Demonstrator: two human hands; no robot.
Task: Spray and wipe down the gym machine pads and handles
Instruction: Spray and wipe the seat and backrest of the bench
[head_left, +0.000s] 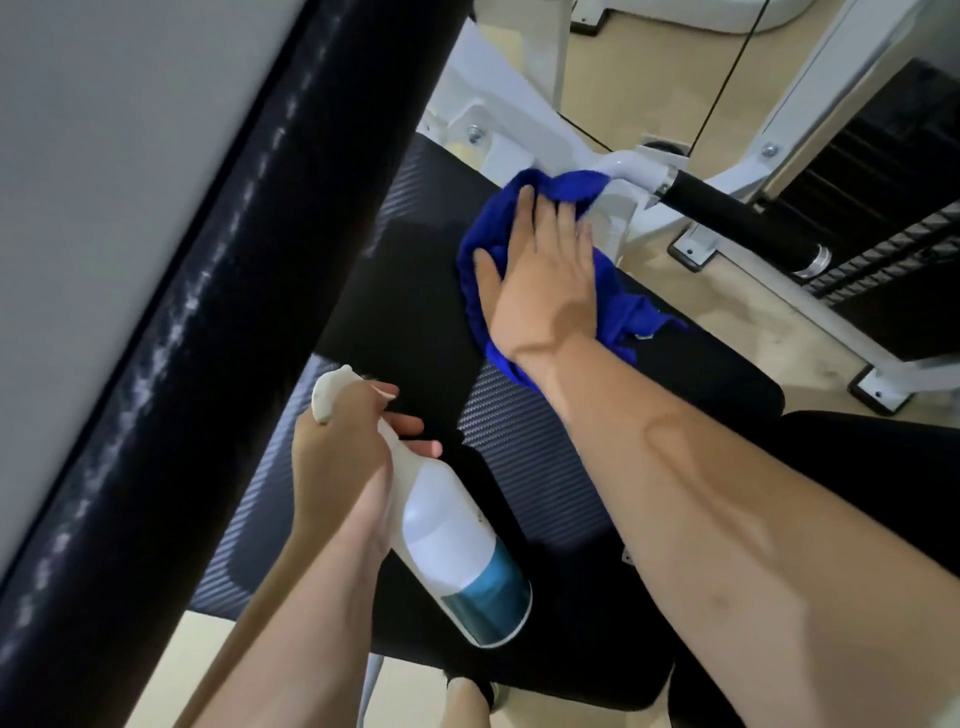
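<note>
Wiping the seat pad (405, 312) — blue cloth (480, 275) at its far edge, near the handle (737, 218).
Right hand (540, 280) flat, fingers (527, 213) spread on cloth; left hand (337, 457) curled round spray bottle (452, 551) neck — press evenly, overlap strokes.

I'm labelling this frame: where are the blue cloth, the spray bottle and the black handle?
blue cloth (569, 183), head view, upper fold.
spray bottle (448, 530), head view, white body.
black handle (737, 218), head view, middle of its length.
</note>
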